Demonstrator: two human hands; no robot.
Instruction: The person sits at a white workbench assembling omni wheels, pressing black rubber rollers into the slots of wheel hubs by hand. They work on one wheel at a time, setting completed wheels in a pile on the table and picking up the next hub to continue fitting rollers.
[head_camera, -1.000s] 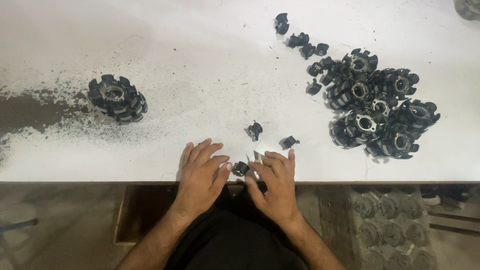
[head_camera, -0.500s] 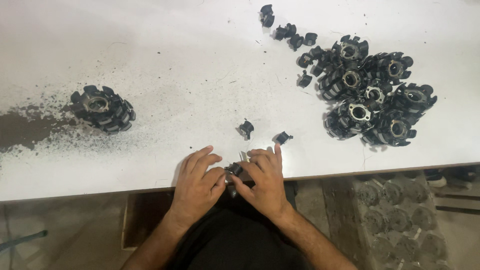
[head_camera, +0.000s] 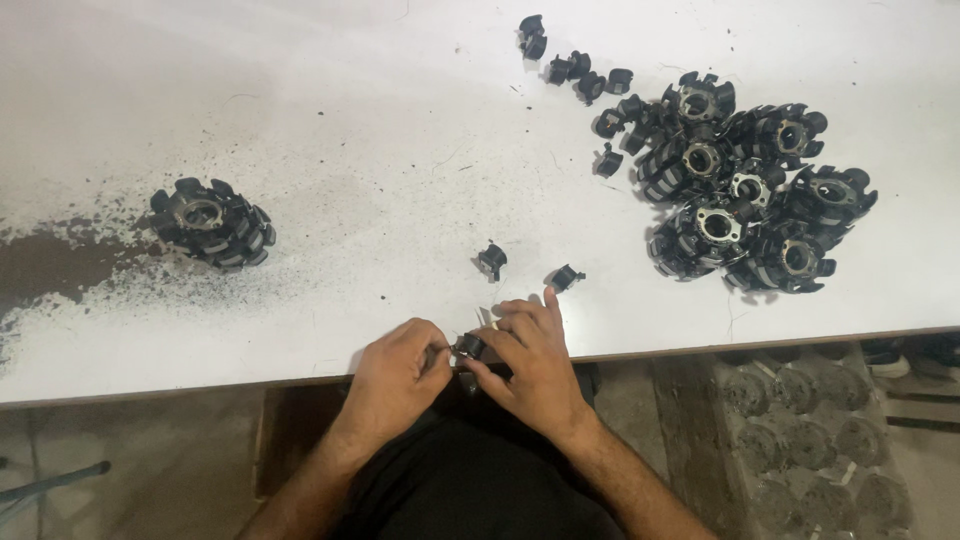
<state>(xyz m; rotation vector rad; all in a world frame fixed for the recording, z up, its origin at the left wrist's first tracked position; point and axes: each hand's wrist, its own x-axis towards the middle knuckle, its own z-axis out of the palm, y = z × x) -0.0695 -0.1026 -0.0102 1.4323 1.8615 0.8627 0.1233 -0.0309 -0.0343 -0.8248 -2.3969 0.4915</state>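
My left hand (head_camera: 395, 377) and my right hand (head_camera: 532, 362) meet at the near edge of the white table (head_camera: 350, 120). Between their fingertips they pinch one small black part (head_camera: 468, 347), mostly hidden by the fingers. Two more small black parts lie loose just beyond my hands, one (head_camera: 491, 259) ahead and one (head_camera: 566, 277) off my right fingertips. A single black toothed wheel (head_camera: 212, 222) sits at the left. A pile of the same wheels (head_camera: 752, 195) lies at the right.
Dark dust and filings (head_camera: 60, 265) spread over the table's left part. Several small black clips (head_camera: 575, 70) are scattered at the far side near the pile. Grey round castings (head_camera: 810, 440) lie on the floor under the table's right end.
Both hands have drawn back from flat on the table to its near edge and closed their fingers around the small black part.
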